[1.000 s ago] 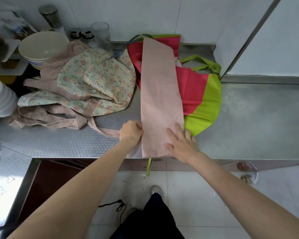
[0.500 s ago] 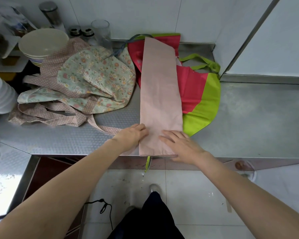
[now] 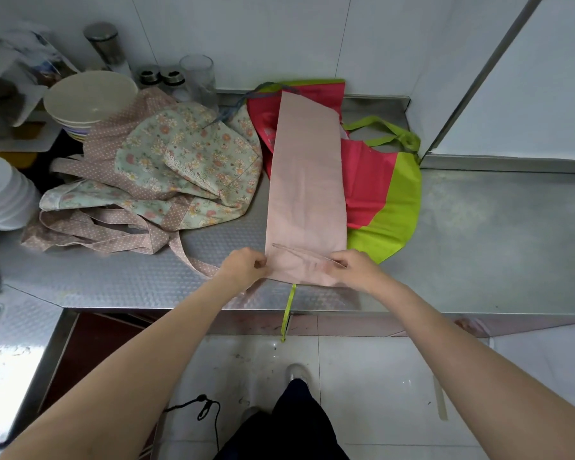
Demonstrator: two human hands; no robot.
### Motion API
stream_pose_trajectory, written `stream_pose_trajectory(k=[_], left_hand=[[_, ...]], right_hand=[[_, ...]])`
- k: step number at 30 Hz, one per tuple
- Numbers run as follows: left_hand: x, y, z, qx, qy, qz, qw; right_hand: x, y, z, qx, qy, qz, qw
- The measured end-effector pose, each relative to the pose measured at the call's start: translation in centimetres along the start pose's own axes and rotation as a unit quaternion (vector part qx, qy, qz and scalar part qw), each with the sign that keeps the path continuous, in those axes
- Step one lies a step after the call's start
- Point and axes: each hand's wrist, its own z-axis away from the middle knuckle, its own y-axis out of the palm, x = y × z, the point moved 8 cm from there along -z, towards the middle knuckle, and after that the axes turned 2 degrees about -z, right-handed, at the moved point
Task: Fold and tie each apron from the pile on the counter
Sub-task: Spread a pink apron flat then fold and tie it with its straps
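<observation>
Steel counter (image 3: 478, 234): left hand (image 3: 243, 265), right hand (image 3: 356, 268) each pinch pink apron (image 3: 307, 180) near corners.

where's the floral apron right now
In the head view the floral apron lies crumpled on the counter, left of the folded pink apron and beside the stacked bowls.

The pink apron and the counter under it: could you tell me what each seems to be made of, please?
The pink apron looks like thin matte woven cloth, perhaps cotton: it lies flat in a long folded strip and creases softly where the left hand and right hand pinch its near end. The counter looks like stainless steel: grey, dully reflective, with a fine embossed dot pattern.
</observation>
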Motion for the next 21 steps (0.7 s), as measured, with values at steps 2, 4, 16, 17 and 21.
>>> stream_pose_trajectory(k=[2, 4, 16, 17, 21], left_hand=[[0.7, -0.1, -0.3, -0.002, -0.025, 0.043, 0.999], [1.3, 0.1, -0.3, 0.014, -0.052, 0.095, 0.994], [2.4, 0.2, 0.9, 0.046, -0.159, 0.259, 0.952], [2.4, 0.1, 0.7, 0.048, -0.156, 0.238, 0.958], [2.2, -0.4, 0.0, 0.03, -0.151, 0.16, 0.975]], right_hand=[[-0.2, 0.7, 0.6, 0.061, 0.018, -0.015, 0.998], [-0.4, 0.7, 0.6, 0.077, 0.015, 0.011, 0.997], [-1.7, -0.4, -2.2, -0.086, 0.125, 0.079, 0.985], [-1.8, -0.4, -2.2, -0.092, 0.133, 0.086, 0.983], [-1.9, -0.4, -2.4, -0.114, 0.161, 0.1, 0.975]])
